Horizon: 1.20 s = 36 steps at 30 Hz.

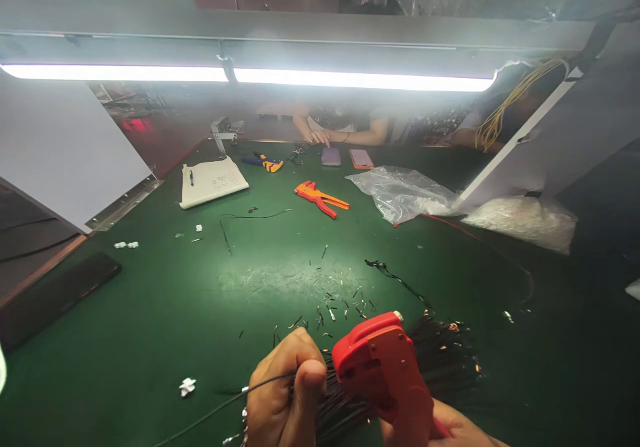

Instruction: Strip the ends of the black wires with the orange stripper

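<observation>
While the left hand [283,394] sits at the near edge, curled into a loose fist with thumb pressed to forefinger, it pinches one thin black wire [225,404] that trails off to the near left. Right hand [450,430]: low at the near edge, mostly out of frame, fingers wrapped round the handle of a red wire stripper [383,367] whose head points up and left, just beside the left thumb. Bundle of black wires [435,354]: fanned on the green mat [150,327] beneath and behind the tool. Wire offcuts [330,300]: scattered just beyond the hands. Orange stripper [320,197]: farther off, centre. Clear plastic bag [405,194]: far right. Another person's hands [320,137]: resting at the far edge.
</observation>
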Motion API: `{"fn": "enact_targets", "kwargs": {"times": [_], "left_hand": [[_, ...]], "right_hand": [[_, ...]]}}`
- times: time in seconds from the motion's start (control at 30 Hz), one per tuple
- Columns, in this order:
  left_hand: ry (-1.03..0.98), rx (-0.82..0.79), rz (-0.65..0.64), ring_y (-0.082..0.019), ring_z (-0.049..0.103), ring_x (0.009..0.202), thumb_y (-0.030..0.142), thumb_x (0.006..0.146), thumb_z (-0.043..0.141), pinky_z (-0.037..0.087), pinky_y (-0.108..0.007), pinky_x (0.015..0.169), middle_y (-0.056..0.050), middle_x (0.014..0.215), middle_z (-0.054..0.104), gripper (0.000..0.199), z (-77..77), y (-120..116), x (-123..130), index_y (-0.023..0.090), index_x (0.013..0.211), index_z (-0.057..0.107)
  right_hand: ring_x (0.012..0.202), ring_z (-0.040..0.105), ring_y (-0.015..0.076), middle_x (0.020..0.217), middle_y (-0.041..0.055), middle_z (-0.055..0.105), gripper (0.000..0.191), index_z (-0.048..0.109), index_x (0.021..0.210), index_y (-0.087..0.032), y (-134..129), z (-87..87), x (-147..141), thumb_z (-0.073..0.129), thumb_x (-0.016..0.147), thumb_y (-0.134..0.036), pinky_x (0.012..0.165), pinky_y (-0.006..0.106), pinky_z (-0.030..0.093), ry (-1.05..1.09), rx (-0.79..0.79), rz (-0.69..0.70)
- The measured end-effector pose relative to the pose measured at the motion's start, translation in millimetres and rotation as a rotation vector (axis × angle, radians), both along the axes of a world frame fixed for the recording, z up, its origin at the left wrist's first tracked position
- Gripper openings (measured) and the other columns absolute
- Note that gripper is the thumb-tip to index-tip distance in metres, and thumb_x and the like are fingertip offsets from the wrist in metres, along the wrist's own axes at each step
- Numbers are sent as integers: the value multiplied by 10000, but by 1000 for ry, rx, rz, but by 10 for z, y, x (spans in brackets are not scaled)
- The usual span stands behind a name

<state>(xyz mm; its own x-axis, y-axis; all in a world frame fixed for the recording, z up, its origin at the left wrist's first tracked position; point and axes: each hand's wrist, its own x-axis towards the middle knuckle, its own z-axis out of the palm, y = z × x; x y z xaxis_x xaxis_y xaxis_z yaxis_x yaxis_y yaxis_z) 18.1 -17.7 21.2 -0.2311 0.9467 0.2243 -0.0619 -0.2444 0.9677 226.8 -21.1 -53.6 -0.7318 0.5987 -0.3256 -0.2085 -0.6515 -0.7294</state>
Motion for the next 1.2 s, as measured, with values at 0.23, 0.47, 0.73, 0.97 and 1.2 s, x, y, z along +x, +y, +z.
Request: {"fn": "enact_targets", "kwargs": {"times": [0.23, 0.47, 0.73, 0.97, 1.2], "left_hand": [[69, -35, -73, -119, 348, 528, 520, 990, 502, 250, -299, 513, 25, 569, 371, 529, 81, -20, 25, 201, 571, 460], [43, -52, -12, -117, 332, 523, 450, 987, 527, 244, -276, 487, 31, 565, 347, 500, 58, -37, 74, 200, 559, 460], [31, -81, -9, -109, 308, 527, 474, 970, 551, 216, -276, 480, 29, 585, 336, 505, 21, -39, 85, 191, 558, 483], [-108, -148, -35, -131, 384, 550, 499, 921, 618, 314, -274, 523, 23, 565, 403, 469, 25, -29, 44, 201, 572, 520], [-238, -88, -77, -127, 378, 575, 440, 933, 631, 282, -287, 554, 35, 600, 427, 368, 8, -9, 73, 211, 655, 556]], "right_hand": [[569, 351, 79, 698, -22, 478, 515, 624, 912, -120, -7, -252, 94, 797, 708, -560, 524, 227, 250, 96, 80, 74], [571, 335, 84, 717, -20, 478, 528, 627, 968, -132, -21, -173, 89, 805, 725, -567, 513, 227, 256, 88, 48, 51], [587, 347, 97, 717, -19, 489, 517, 633, 933, -133, -24, -224, 98, 829, 692, -546, 546, 244, 299, 79, 65, 30], [600, 374, 101, 735, -8, 505, 560, 661, 967, -113, -29, -272, 118, 752, 715, -605, 584, 242, 312, 163, 25, 84], [592, 357, 92, 728, -7, 493, 612, 664, 974, -68, 57, -36, 88, 770, 670, -589, 543, 230, 248, 234, -20, 114]]}}
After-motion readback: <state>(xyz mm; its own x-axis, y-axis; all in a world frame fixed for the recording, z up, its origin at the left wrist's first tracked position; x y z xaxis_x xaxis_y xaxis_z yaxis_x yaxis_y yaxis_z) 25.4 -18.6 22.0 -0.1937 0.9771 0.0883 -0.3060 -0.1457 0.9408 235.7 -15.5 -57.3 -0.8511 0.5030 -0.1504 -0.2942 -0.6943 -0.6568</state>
